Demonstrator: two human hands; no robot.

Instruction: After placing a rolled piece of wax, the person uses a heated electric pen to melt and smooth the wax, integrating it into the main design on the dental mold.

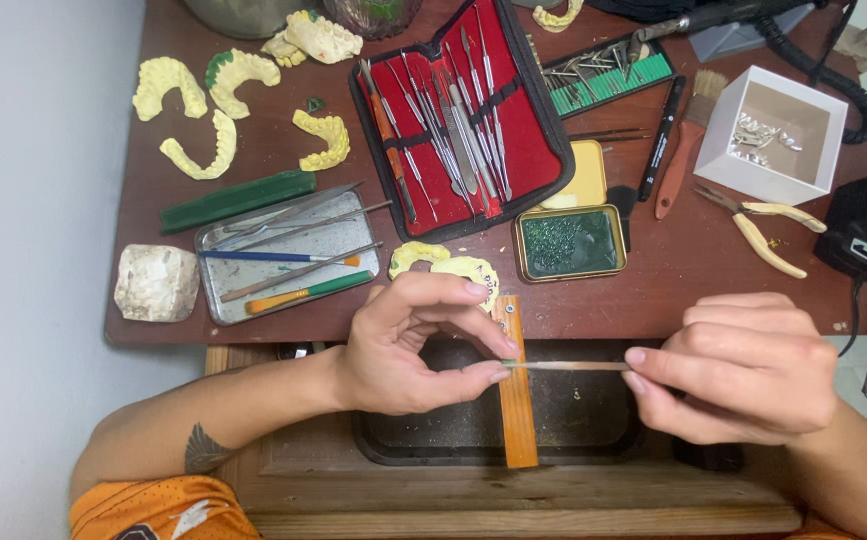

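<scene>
Pinching one end of a thin metal instrument [565, 366] in my left hand [403, 350], I clamp my right hand [743, 368] on the other, keeping it level above the orange wooden bench peg [516, 420]. Dental casts [223, 110] and the red tool case [458, 110] lie within reach beyond.

Left hand [408, 345] and right hand [738, 368] pinch opposite ends of thin rod [565, 366] — possibly wax strip — held level. Directly below grip: orange wooden peg [516, 400]. Beyond grip — green-filled tin [569, 243], red instrument case [458, 110].
</scene>
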